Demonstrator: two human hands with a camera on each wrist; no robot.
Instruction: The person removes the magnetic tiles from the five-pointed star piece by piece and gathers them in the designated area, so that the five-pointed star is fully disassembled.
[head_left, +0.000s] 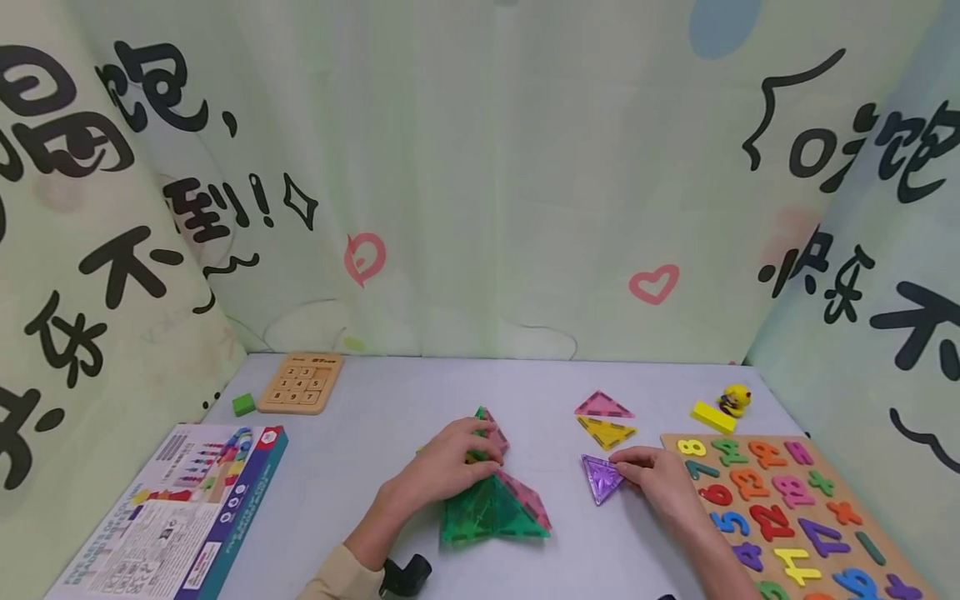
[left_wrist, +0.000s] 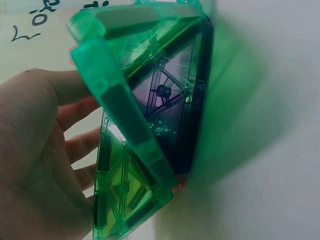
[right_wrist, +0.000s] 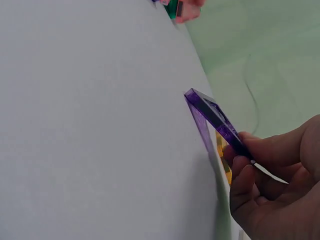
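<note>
My left hand (head_left: pixel 450 460) grips the upper part of a build of translucent magnetic tiles (head_left: pixel 486 513), mostly green with some pink. In the left wrist view the fingers lie behind its green edges, where a dark purple tile (left_wrist: pixel 172 107) and a yellow-green tile (left_wrist: pixel 122 187) also show. My right hand (head_left: pixel 663 482) pinches one corner of a purple triangular magnetic tile (head_left: pixel 598 477) between thumb and fingers. In the right wrist view this tile tilts, its far corner close to the table. Beyond it lie a yellow triangular tile (head_left: pixel 607 432) and a pink triangular tile (head_left: pixel 603 405).
A board of colourful numbers (head_left: pixel 757 443) lies at the right, with a yellow block (head_left: pixel 712 417) and small yellow figure (head_left: pixel 735 400) behind it. At the left are a printed box (head_left: pixel 168 508), a wooden number board (head_left: pixel 303 383) and a green block (head_left: pixel 243 405).
</note>
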